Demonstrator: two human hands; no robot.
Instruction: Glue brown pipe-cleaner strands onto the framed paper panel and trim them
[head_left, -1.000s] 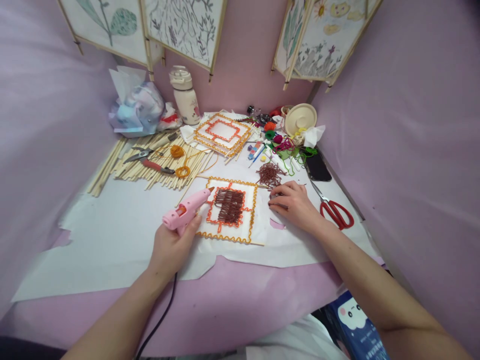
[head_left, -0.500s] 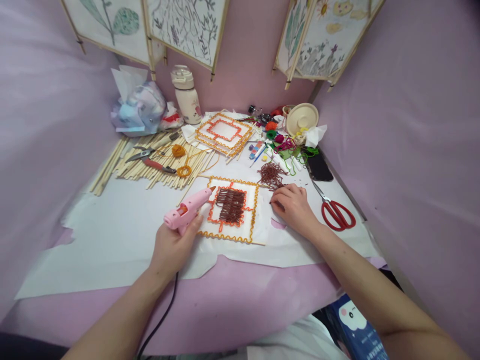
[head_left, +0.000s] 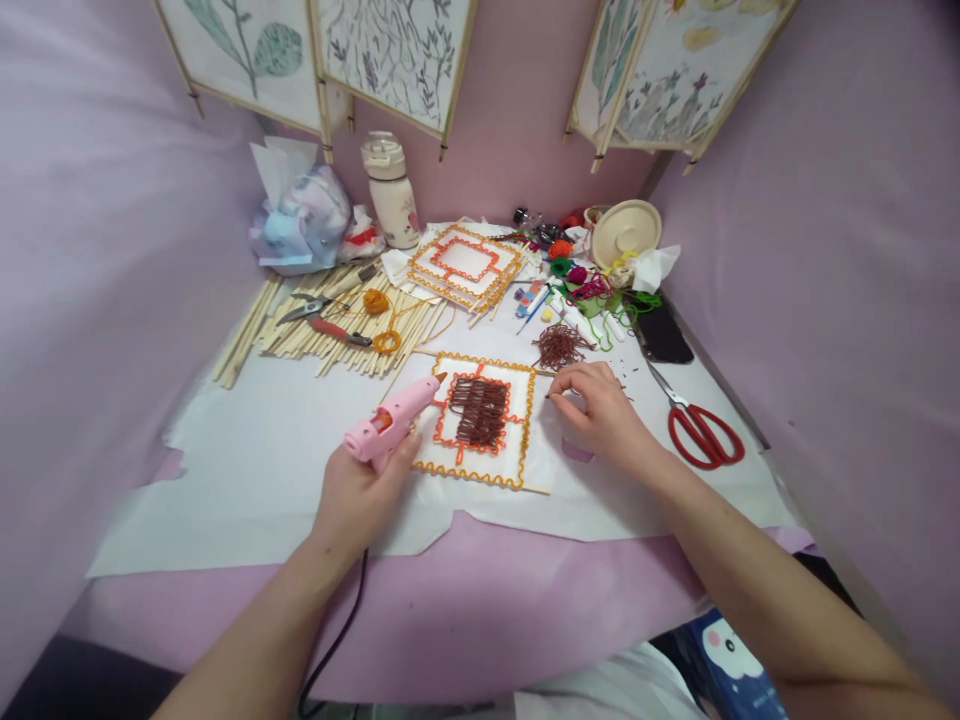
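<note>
My left hand (head_left: 367, 490) is wrapped round a pink hot glue gun (head_left: 394, 415), its nozzle pointing up and right over the left side of a white square panel (head_left: 517, 440). Wavy orange-yellow yarn edges the panel, and an inner square of red-orange yarn (head_left: 442, 440) frames rows of brown yarn (head_left: 480, 412). My right hand (head_left: 600, 410) is just right of the panel, thumb and forefinger pinched on a tiny dark piece that looks like brown yarn. Behind that hand lies a heap of cut brown yarn (head_left: 562, 346).
Red-handled scissors (head_left: 705, 435) and a phone (head_left: 664, 330) lie at the right. Bamboo sticks (head_left: 300, 340), pruning shears (head_left: 330, 325) and a bottle (head_left: 391, 195) are at the back left. Finished-looking yarn panels (head_left: 465, 262) are stacked behind. Paper lanterns (head_left: 390, 60) hang above.
The view has swung slightly, shifting the scene rightward. My right hand has moved a little toward the panel, its pinched fingers clear of the yarn heap. My left hand keeps the glue gun.
</note>
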